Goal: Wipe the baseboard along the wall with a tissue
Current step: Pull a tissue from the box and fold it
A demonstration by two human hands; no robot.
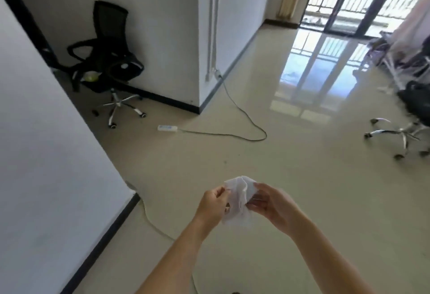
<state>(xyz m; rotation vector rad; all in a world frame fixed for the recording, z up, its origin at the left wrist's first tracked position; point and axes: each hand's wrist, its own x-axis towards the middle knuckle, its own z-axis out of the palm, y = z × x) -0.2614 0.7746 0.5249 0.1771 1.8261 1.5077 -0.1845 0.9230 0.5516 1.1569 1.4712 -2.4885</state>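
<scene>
Head camera, looking down: two bare forearms reach forward above a glossy cream tiled floor (302, 177). Between them, a crumpled white paper tissue (239, 198) is held up in the air. The left hand (213, 203) pinches its left edge between thumb and fingertips; the right hand (270, 203) pinches its right side with curled fingers. A black baseboard strip (104, 240) runs along the foot of the white wall (46, 154) to the left, apart from the tissue. Farther back, a black mesh office chair (109, 45) stands in a corner, and a white power strip (167, 128) lies on the floor with its grey cable (216, 134).
</scene>
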